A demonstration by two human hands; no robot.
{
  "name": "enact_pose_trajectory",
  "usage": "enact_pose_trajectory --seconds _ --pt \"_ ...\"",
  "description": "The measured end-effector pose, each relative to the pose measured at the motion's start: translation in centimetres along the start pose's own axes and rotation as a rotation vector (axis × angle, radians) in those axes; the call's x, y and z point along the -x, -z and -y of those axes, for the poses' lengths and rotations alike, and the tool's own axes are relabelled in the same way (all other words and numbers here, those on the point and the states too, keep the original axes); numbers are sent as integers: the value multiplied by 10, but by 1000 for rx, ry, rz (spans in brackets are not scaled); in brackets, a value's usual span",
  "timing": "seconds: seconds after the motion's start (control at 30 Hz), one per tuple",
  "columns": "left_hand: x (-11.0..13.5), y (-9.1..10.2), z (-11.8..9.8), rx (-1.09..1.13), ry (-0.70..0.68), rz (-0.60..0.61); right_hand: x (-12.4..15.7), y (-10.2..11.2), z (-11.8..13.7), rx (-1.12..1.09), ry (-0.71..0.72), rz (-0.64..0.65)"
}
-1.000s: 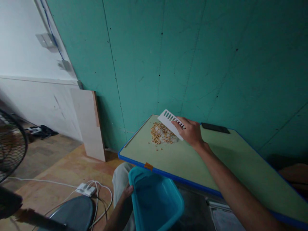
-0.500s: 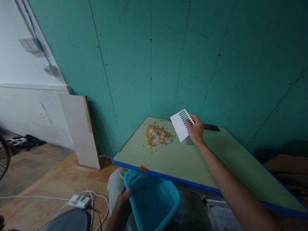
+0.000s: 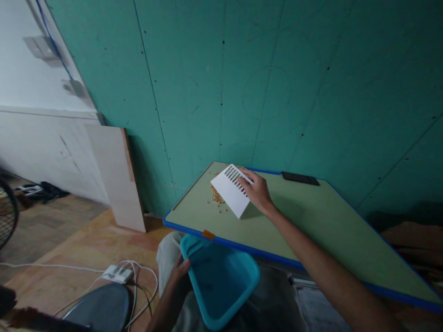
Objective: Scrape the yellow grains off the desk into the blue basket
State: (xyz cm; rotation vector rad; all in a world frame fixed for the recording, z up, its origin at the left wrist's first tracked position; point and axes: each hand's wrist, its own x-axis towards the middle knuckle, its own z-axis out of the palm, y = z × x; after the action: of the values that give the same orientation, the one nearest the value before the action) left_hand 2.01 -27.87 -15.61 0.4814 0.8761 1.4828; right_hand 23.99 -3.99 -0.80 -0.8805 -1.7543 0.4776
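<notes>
My right hand (image 3: 255, 189) is closed on a thin white slotted plate (image 3: 231, 191), gripping it by the slotted edge. The plate slants over a pile of small tan beans (image 3: 217, 196) on the pale green tabletop (image 3: 277, 221), hiding most of the pile. A few loose beans lie around it. My left hand (image 3: 180, 269) is wrapped round the left rim of a teal plastic basin (image 3: 221, 276). The basin sits tilted on my lap, just below the table's near edge, and nothing shows inside it.
A black flat object (image 3: 300, 178) lies at the table's back edge, against the green wall (image 3: 194, 92). Orange tape (image 3: 208, 235) marks the blue front edging. To the left are a leaning board (image 3: 116, 180), a power strip (image 3: 117, 274) with cords and a dark seat (image 3: 100, 309).
My right hand has moved left with the slotted plate, from beside the bean pile to over it. My left hand still holds the basin. The view has shifted slightly.
</notes>
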Motion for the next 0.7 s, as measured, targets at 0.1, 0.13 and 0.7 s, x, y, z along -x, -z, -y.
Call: enact_pose_trajectory --seconds 0.1,0.13,0.7 --pt "-9 11 5 2 15 23 3 -1 1 27 -14 21" --pt "-11 14 7 -10 34 19 4 -1 0 32 -16 18" --pt "20 -6 -21 -74 -3 -43 5 -5 -6 69 -90 88"
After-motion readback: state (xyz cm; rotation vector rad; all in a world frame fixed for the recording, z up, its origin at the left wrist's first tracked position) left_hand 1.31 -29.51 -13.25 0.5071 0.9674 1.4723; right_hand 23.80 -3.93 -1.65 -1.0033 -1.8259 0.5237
